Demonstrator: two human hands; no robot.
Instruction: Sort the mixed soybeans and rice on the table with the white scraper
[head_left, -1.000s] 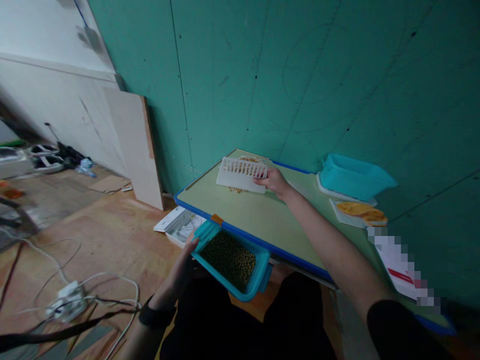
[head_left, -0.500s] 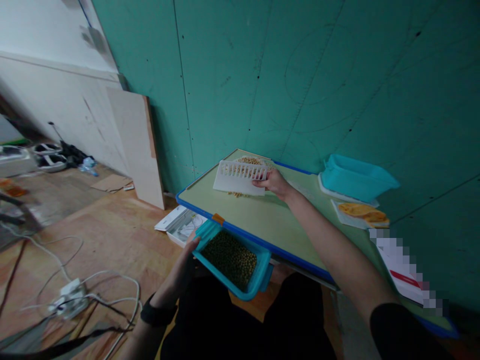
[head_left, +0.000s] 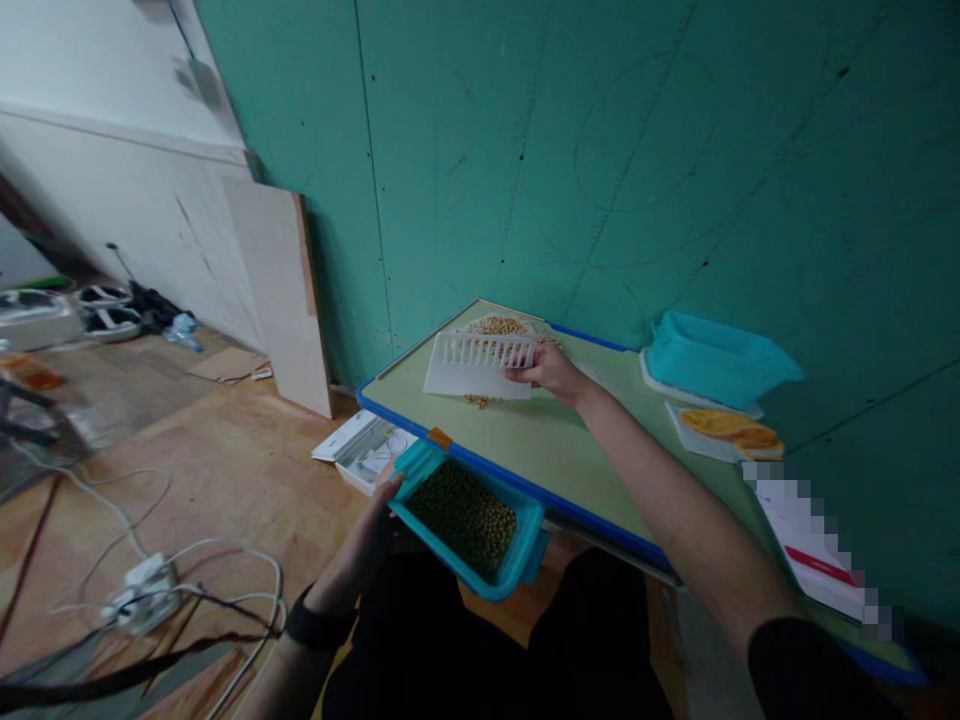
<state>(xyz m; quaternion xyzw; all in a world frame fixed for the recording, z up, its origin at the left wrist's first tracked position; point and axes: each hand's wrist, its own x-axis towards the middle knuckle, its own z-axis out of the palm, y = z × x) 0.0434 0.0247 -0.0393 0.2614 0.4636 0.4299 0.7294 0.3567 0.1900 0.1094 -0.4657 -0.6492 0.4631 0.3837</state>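
My right hand (head_left: 546, 370) grips the right end of a white slotted scraper (head_left: 476, 375), tilted over the far left part of the table (head_left: 585, 450). Soybeans (head_left: 499, 326) lie in a pile behind the scraper, and a few loose ones sit in front of its lower edge. At the table's front edge, my left hand (head_left: 379, 515) is closed on the left end of a turquoise plastic container (head_left: 491, 588). Inside are dark green beans (head_left: 448, 508), with pale soybeans mixed in towards the right side.
On the table's right stand a turquoise basin (head_left: 720, 355), a folded yellow cloth (head_left: 727, 430) and a white-and-red flat item (head_left: 817, 565). A white box (head_left: 364, 455) sits on the floor behind the container. A power strip with cables (head_left: 142, 600) lies at left. A board (head_left: 281, 290) leans on the wall.
The scraper has shifted slightly towards the table's front edge, showing more of the soybean pile behind it. My left hand still holds the container in place.
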